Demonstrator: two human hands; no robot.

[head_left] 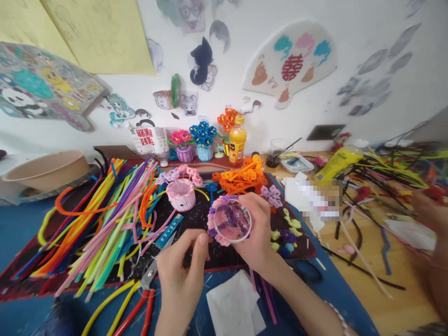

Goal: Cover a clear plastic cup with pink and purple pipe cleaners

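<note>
My right hand point(257, 233) is wrapped around a clear plastic cup point(234, 220), its open mouth tilted toward me. Pink and purple fuzzy pipe cleaner trim point(214, 224) runs around the cup's outside. Close by on the left, my left hand point(184, 261) is closed in a pinch near the trim; whatever lies between its fingertips is hidden. Behind the cup stands a pink-wrapped pot point(181, 196) with pink and lilac pipe cleaner flowers point(182, 173) by its rim. Loose lilac flowers point(271, 195) rest to the right of my right hand.
A big pile of coloured pipe cleaners point(101, 224) covers the left of the dark mat. Red-handled pliers point(145, 289) and a blue cutter point(170, 232) lie near my left hand. Orange flowers point(245, 176) and a juice bottle point(237, 142) stand behind. Another person's hand point(432, 214) is at right.
</note>
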